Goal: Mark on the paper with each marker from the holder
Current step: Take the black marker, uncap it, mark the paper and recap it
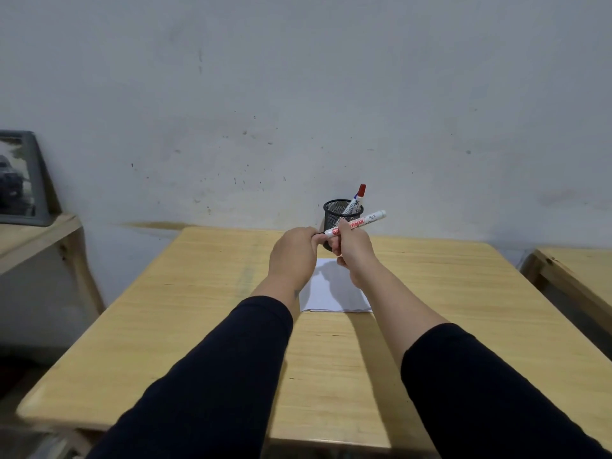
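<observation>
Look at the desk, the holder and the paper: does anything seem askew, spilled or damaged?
Nothing stands out. The paper lies flat on the desk, the holder stands upright with one marker leaning inside, and both hands hold another marker. The wall is only scuffed.

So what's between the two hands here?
In the head view, the left hand and right hand are joined by the white marker, each gripping it. Below the gap lies the paper; behind it, the mesh holder.

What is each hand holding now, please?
Left hand: closed on the marker's near end, probably its cap, which is hidden.
Right hand: closed on the marker's barrel.
</observation>
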`<action>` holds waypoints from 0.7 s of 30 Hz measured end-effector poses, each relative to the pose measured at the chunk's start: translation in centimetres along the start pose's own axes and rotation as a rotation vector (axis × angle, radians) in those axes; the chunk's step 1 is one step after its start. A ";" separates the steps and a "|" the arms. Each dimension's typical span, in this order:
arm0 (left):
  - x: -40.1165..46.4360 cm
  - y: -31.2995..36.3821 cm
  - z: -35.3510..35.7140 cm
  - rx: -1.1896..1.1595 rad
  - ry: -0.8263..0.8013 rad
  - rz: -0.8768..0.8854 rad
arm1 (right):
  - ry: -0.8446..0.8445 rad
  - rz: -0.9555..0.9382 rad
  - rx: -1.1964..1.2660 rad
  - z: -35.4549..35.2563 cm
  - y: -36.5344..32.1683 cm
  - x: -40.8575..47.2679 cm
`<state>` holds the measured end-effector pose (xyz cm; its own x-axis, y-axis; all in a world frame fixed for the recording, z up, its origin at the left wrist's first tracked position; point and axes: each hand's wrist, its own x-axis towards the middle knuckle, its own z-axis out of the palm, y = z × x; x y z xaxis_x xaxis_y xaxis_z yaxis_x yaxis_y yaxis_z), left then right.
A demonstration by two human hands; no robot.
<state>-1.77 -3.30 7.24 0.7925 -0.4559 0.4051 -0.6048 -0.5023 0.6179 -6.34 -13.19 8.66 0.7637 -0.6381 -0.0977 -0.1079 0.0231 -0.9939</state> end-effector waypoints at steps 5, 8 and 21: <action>0.3 -1.9 -0.5 -0.160 -0.117 -0.230 | 0.056 0.002 0.072 -1.2 0.0 1.6; -0.6 -4.1 -0.6 -0.150 -0.121 -0.283 | 0.006 -0.005 0.015 -1.7 0.1 1.9; -1.4 -7.9 2.9 0.284 -0.069 -0.094 | 0.021 -0.100 0.081 1.6 3.5 3.6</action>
<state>1.70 -0.84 -0.15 0.8445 -0.4417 0.3027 -0.5348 -0.7252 0.4338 -2.90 -14.17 4.70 0.7547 -0.6561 0.0023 0.0207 0.0202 -0.9996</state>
